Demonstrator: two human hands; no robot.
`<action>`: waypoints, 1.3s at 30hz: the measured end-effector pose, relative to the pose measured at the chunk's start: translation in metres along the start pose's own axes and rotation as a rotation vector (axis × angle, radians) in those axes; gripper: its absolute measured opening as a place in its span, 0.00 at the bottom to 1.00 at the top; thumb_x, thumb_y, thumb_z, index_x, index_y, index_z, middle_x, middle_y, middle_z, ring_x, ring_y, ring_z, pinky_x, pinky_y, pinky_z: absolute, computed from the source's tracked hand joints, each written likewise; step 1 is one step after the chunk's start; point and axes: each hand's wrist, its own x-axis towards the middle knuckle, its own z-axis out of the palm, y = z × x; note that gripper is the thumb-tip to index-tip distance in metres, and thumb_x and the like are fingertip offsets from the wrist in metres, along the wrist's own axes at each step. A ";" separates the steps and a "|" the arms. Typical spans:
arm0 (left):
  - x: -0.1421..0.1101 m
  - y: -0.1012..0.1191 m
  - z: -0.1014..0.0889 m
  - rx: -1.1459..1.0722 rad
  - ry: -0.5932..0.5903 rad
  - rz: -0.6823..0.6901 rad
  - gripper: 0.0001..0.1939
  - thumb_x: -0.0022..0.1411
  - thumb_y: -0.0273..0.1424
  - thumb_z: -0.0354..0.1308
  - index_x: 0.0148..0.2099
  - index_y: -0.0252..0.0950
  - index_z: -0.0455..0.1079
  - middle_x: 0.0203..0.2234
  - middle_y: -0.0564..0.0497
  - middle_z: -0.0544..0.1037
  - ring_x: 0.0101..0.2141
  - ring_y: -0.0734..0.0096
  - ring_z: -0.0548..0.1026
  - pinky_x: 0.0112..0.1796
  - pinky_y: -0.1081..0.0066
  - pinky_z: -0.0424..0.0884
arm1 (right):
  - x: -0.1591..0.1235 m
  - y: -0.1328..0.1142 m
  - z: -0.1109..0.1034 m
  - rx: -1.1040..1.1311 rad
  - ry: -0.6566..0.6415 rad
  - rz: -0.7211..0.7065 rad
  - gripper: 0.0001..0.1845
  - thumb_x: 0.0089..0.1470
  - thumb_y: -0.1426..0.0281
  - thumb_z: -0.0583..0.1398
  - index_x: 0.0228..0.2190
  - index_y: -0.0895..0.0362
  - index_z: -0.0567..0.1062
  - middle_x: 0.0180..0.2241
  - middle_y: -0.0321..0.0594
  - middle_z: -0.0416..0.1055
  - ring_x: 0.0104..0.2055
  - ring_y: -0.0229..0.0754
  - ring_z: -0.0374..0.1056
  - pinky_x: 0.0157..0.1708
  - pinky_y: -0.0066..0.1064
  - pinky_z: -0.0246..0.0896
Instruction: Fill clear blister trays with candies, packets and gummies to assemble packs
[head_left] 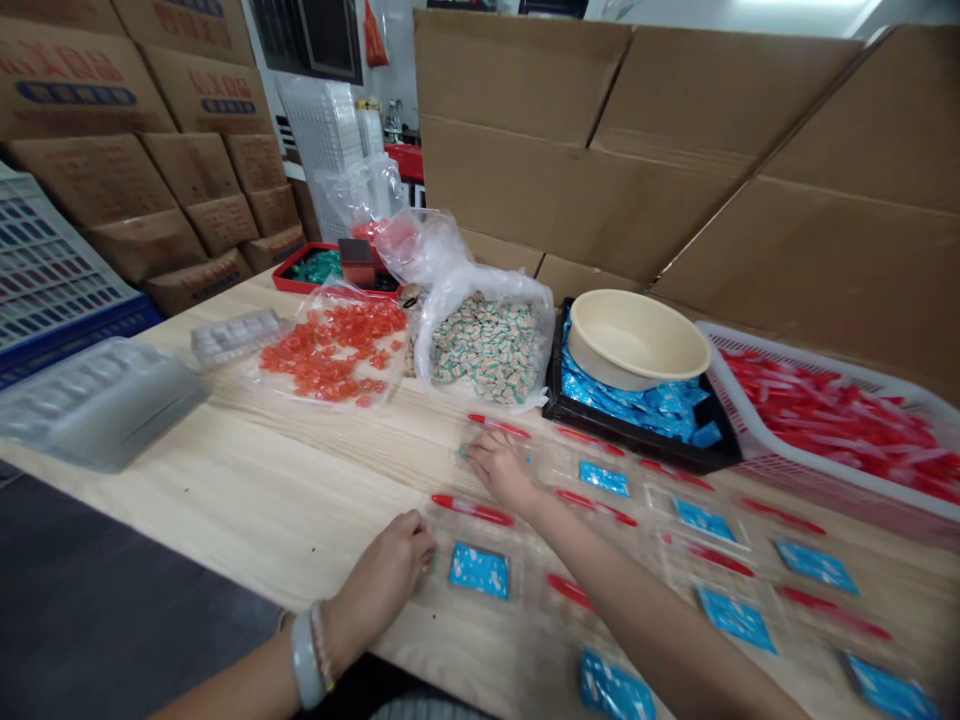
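My left hand point(394, 560), with a pale bangle and a beaded bracelet at the wrist, is closed at the left end of a clear plastic tray. A bit of green shows by its fingertips. That tray holds a blue packet point(480, 570) and, along its far side, a red pen-like stick point(472, 510). Farther back, my right hand point(501, 465) reaches down with its fingers drawn together over another clear tray. Something small and greenish lies at its fingertips, too blurred to name. A red stick point(499, 426) lies just beyond that hand.
Several similar trays with blue packets point(705, 519) spread rightward. Behind stand a bag of small green-and-beige packets point(487, 345), red-orange pieces point(330, 345) on plastic, a cream basin point(637, 335) on a black crate point(637, 435), and a white basket point(825, 490) of red sticks. Stacked clear trays point(97, 400) lie left.
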 end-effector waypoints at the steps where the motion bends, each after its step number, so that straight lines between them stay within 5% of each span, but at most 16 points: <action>1: -0.002 -0.002 0.000 -0.004 0.032 0.011 0.13 0.57 0.22 0.45 0.32 0.34 0.71 0.30 0.48 0.70 0.34 0.70 0.68 0.37 0.73 0.64 | 0.000 -0.002 0.000 -0.038 -0.018 -0.013 0.10 0.54 0.71 0.52 0.32 0.56 0.74 0.33 0.41 0.70 0.39 0.44 0.59 0.40 0.36 0.52; 5: -0.014 -0.009 -0.004 0.025 0.113 0.103 0.11 0.59 0.24 0.46 0.40 0.35 0.69 0.34 0.48 0.70 0.37 0.71 0.68 0.39 0.73 0.65 | -0.003 -0.008 -0.001 -0.125 -0.053 -0.019 0.11 0.54 0.68 0.52 0.34 0.57 0.73 0.34 0.43 0.69 0.40 0.45 0.59 0.41 0.36 0.51; 11: -0.022 -0.011 0.008 0.390 0.051 0.384 0.09 0.59 0.25 0.48 0.38 0.35 0.69 0.38 0.48 0.72 0.39 0.68 0.66 0.40 0.68 0.66 | -0.007 -0.014 -0.008 -0.146 -0.076 -0.029 0.12 0.54 0.67 0.52 0.35 0.58 0.73 0.36 0.44 0.69 0.42 0.45 0.58 0.42 0.36 0.50; 16: -0.022 -0.010 0.018 0.524 0.096 0.425 0.10 0.58 0.23 0.49 0.41 0.35 0.68 0.40 0.48 0.72 0.40 0.66 0.66 0.43 0.66 0.66 | -0.007 -0.017 -0.014 -0.115 -0.103 -0.018 0.11 0.52 0.66 0.54 0.34 0.58 0.73 0.34 0.42 0.69 0.41 0.44 0.58 0.42 0.36 0.50; 21: -0.011 -0.003 -0.007 0.335 0.152 0.394 0.12 0.58 0.27 0.50 0.45 0.38 0.66 0.40 0.48 0.71 0.40 0.68 0.67 0.41 0.68 0.67 | 0.000 -0.006 -0.021 0.023 0.093 0.077 0.11 0.51 0.67 0.55 0.37 0.57 0.71 0.36 0.43 0.68 0.41 0.43 0.59 0.41 0.35 0.53; 24: 0.033 -0.002 -0.037 0.235 0.255 0.333 0.13 0.60 0.29 0.47 0.46 0.37 0.66 0.39 0.48 0.72 0.41 0.69 0.68 0.42 0.69 0.66 | 0.012 0.013 -0.030 0.055 0.192 0.250 0.08 0.53 0.71 0.52 0.32 0.58 0.72 0.31 0.42 0.69 0.37 0.42 0.62 0.36 0.31 0.55; 28: 0.135 -0.009 -0.079 0.229 0.298 0.147 0.13 0.59 0.29 0.47 0.44 0.34 0.68 0.39 0.47 0.74 0.40 0.69 0.70 0.43 0.71 0.64 | 0.041 0.045 -0.040 0.051 0.092 0.419 0.14 0.54 0.67 0.50 0.24 0.57 0.72 0.22 0.39 0.69 0.26 0.40 0.64 0.29 0.29 0.56; 32: 0.229 -0.021 -0.100 0.295 0.280 -0.027 0.13 0.59 0.26 0.45 0.41 0.31 0.70 0.37 0.43 0.74 0.39 0.66 0.71 0.40 0.70 0.65 | 0.084 0.081 -0.036 0.053 0.059 0.412 0.15 0.54 0.73 0.48 0.40 0.55 0.70 0.33 0.39 0.71 0.33 0.38 0.65 0.34 0.26 0.56; 35: 0.266 -0.029 -0.096 0.319 0.235 -0.104 0.10 0.55 0.24 0.49 0.36 0.28 0.70 0.34 0.39 0.74 0.36 0.62 0.72 0.36 0.69 0.66 | 0.115 0.109 -0.025 -0.046 -0.009 0.433 0.16 0.51 0.76 0.49 0.41 0.56 0.71 0.38 0.41 0.69 0.40 0.40 0.63 0.39 0.27 0.54; 39: 0.273 -0.036 -0.085 0.319 0.160 -0.109 0.09 0.51 0.23 0.52 0.36 0.30 0.70 0.34 0.41 0.73 0.34 0.64 0.72 0.35 0.70 0.65 | 0.137 0.130 -0.013 -0.154 -0.106 0.433 0.13 0.49 0.73 0.53 0.37 0.55 0.73 0.37 0.44 0.68 0.40 0.45 0.62 0.39 0.32 0.52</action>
